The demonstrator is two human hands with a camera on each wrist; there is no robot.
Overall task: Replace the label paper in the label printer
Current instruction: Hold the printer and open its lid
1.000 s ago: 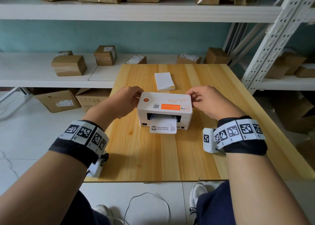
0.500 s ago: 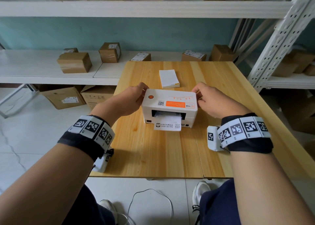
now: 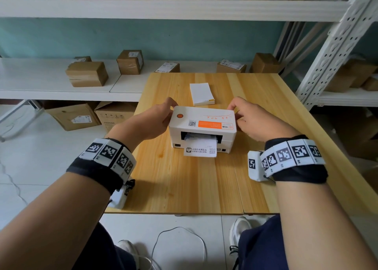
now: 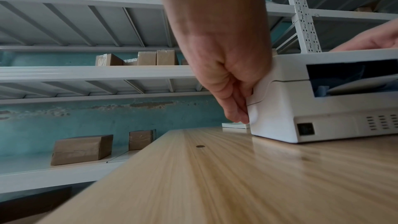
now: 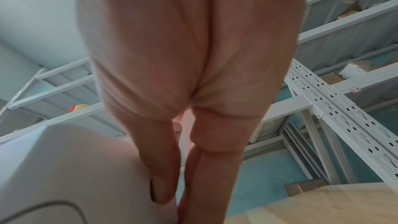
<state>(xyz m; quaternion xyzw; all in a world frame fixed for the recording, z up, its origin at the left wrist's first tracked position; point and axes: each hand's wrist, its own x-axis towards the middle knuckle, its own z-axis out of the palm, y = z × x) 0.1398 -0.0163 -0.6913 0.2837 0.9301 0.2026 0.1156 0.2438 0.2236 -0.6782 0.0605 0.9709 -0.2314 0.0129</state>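
A: What's at the far left of the head view?

B: Brown boxes (image 3: 87,73) on a white shelf (image 3: 41,83), upper left, with more cartons (image 3: 73,116) on the floor below it.

A: And moving in?

B: The left hand (image 3: 151,120), left of centre. Its grip is closed on the printer (image 3: 202,126): in the left wrist view the fingers (image 4: 234,108) curl down the printer's left side at the seam under the lid, the fingertips near the bottom of that side.

A: Where's the printer itself?

B: Centre of the frame, standing on the wooden table (image 3: 184,188), lid down. A printed label (image 3: 201,149) hangs out of its front slot, reaching the tabletop. Just behind the printer, slightly above centre, a white paper stack (image 3: 201,94) lies flat on the table, apart from it.

A: The right side?

B: The right hand (image 3: 255,120), right of centre, mirrors the left. In the right wrist view its thumb (image 5: 161,168) presses the printer's white casing with the fingers running down beside it, so that grip also holds the printer. At far right, a perforated white rack post (image 3: 337,44) rises to the upper corner.
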